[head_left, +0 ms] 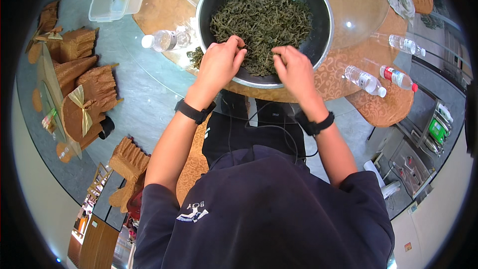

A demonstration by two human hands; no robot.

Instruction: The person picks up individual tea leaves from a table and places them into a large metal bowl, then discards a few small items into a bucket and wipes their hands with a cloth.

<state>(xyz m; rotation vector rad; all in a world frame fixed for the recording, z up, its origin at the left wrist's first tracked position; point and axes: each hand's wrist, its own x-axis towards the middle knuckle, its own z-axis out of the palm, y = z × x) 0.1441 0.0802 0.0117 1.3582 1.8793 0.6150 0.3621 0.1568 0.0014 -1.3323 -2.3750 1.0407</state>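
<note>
A wide dark pan [322,40] with a pale metal rim stands at the table's near edge, holding a heap of dark green, curled leaves [264,12] that look like tea. Over the heap's near left side, my left hand [221,62] is closed, its thumb and fingers bent together. Across from it, my right hand [295,69] pinches at the heap's near right side, by the pan wall. Anything between the fingertips of either hand is too small to make out. A small pile of leaves [195,58] lies outside the pan, beside my left hand.
Left of the pan lies a clear bottle [164,40] with a white cap; a clear plastic bin [114,0] is beyond it. Several bottles lie at right, one red-capped bottle [398,77] among them. Crumpled tissue [401,3] is at far right. Cloth-covered chairs [89,99] stand left.
</note>
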